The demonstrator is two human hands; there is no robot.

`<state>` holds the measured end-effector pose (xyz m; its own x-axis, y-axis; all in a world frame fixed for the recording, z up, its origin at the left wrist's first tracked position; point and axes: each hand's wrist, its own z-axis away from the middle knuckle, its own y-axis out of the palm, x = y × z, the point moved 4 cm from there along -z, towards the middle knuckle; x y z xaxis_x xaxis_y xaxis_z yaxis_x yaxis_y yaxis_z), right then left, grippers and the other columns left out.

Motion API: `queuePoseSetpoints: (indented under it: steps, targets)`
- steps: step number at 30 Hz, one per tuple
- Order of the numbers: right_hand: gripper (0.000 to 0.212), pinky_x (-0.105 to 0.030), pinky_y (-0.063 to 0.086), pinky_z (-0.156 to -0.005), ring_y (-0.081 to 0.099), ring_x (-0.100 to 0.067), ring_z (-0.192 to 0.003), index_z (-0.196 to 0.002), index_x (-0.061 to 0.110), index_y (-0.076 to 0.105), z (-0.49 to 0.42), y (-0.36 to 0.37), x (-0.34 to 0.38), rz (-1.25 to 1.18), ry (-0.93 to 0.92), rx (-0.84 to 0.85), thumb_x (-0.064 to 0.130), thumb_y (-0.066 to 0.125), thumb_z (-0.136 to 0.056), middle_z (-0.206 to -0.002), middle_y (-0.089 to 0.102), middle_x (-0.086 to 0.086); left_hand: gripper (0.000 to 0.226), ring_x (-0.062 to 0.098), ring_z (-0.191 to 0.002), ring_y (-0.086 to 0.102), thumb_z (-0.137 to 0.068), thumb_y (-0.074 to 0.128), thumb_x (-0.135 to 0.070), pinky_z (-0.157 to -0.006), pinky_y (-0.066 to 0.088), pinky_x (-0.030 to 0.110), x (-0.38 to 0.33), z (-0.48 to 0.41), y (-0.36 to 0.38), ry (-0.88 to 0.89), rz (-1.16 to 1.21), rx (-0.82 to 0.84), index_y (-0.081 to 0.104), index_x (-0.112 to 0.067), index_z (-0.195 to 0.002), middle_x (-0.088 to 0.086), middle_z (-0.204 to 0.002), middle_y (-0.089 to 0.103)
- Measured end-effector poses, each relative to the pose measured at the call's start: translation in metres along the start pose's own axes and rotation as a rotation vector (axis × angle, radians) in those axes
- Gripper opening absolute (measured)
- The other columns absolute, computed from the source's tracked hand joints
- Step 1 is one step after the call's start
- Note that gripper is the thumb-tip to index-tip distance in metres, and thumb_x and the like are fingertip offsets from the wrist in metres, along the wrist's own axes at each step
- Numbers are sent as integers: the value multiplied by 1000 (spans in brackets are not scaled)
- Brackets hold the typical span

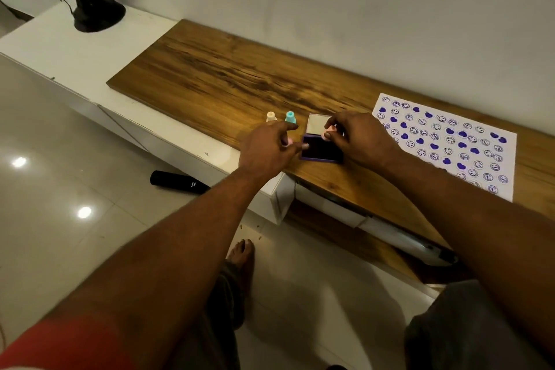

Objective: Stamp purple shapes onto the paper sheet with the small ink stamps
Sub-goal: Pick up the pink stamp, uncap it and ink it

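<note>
Head view: right hand (365, 141) grip pinches pink stamp (327, 133) over purple ink pad (322, 150); left hand (267, 149) loose.

Right hand (365, 141) pinches a small pink stamp (327, 133) over the open purple ink pad (322, 151). Left hand (267, 149) hovers just beside the pad, fingers (295, 146) spread. Cream stamp (271, 116) and teal stamp (290, 117) stand upright on the wooden tabletop (216, 75); the paper sheet (444, 144) is crowded with purple hearts and smileys.

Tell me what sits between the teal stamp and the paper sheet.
In the head view, the open purple ink pad lies between the teal stamp and the paper sheet, with the right hand holding a pink stamp over it.
</note>
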<state>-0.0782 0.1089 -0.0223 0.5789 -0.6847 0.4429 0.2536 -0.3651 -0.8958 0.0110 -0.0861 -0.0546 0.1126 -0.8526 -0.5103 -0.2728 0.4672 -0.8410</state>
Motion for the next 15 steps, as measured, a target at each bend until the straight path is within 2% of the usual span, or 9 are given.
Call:
queuePoseSetpoints:
  steps: [3,5,7,11,13,15]
  targets:
    - [33,-24,39,-71,66,-22,-97,-123,15,69,3,3,-1,0,-22,-24,37,63,-99,-115,73,-8,76,0,-83,51,-77,68,-77,-60,29,17,-17,-3,3,110,-88,29,64,-32,-138,-12,-96,62]
    - [32,-23,38,-68,66,-21,-93,-121,14,70,5,6,0,9,-42,-30,37,63,-99,-111,73,-9,82,9,-97,61,-74,69,-79,-67,35,23,-23,-5,9,146,-156,72,61,-32,-141,-3,-116,69]
    - [33,-25,42,-73,66,-22,-95,-122,13,70,7,7,2,12,-37,-12,36,62,-100,-112,73,-9,81,16,-104,64,-75,71,-77,-69,39,27,-26,-7,14,143,-223,105,60,-34,-142,0,-123,69]
    - [30,-28,48,-81,66,-26,-104,-122,11,70,9,0,9,29,-20,18,30,58,-103,-118,72,-11,70,6,-82,50,-75,76,-72,-53,26,19,-31,-11,20,103,-237,133,65,-37,-136,-4,-108,71]
    - [26,-33,51,-82,67,-26,-101,-116,11,72,6,-25,25,-25,-73,-139,29,57,-103,-112,73,-10,69,5,-81,48,-75,77,-70,-51,24,18,-30,-12,21,83,-215,140,66,-37,-135,-6,-107,72]
    - [25,-33,51,-79,65,-18,-95,-113,15,72,3,-63,44,-60,-172,-422,32,57,-103,-105,73,-4,71,5,-83,50,-76,78,-69,-51,26,18,-30,-13,23,68,-200,156,65,-35,-136,-5,-110,73]
